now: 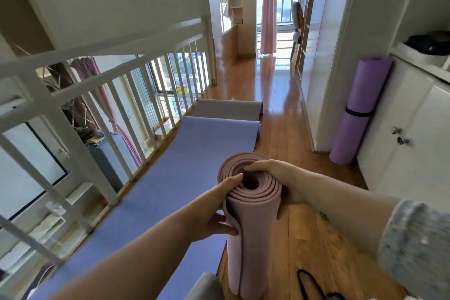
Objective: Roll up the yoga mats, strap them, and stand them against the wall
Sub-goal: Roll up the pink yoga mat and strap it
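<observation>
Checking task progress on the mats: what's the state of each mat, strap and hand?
pink mat: rolled, upright, unstrapped
left hand: grips pink mat
right hand: grips pink mat top
purple mat: rolled, strapped, standing against cabinet
blue mat: unrolled on floor
grey mat: unrolled on floor
black strap: loose on floor

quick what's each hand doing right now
left hand: closed, gripping the side of the rolled pink mat, thumb on its top edge
right hand: closed, fingers curled over the same mat's top rim
</observation>
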Motion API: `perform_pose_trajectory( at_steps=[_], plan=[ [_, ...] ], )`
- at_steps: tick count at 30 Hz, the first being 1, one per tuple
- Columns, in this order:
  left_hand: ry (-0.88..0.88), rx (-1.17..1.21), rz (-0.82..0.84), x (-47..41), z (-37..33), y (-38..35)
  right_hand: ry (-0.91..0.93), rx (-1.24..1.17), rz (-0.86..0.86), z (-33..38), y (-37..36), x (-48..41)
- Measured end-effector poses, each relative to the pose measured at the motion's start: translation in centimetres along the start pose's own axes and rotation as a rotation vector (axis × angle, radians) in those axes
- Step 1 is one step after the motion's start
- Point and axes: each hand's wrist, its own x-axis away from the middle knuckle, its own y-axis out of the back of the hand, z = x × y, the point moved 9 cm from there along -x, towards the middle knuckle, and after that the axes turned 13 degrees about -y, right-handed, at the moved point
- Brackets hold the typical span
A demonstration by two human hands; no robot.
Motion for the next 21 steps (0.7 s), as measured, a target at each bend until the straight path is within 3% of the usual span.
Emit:
perform_pose_trajectory(
  at_steps=[7,21],
  plan=[
    [-0.057,-0.089,-0.246,0.9,-2.1,-0.3,0.138,-0.258,-0.050,-0.3,0.2,1.5],
    [-0.128,-0.231,-0.100,-3.2,-2.8,-3.7,0.228,-0.402,-0.157,-1.6,4.7,0.6]
  ],
)
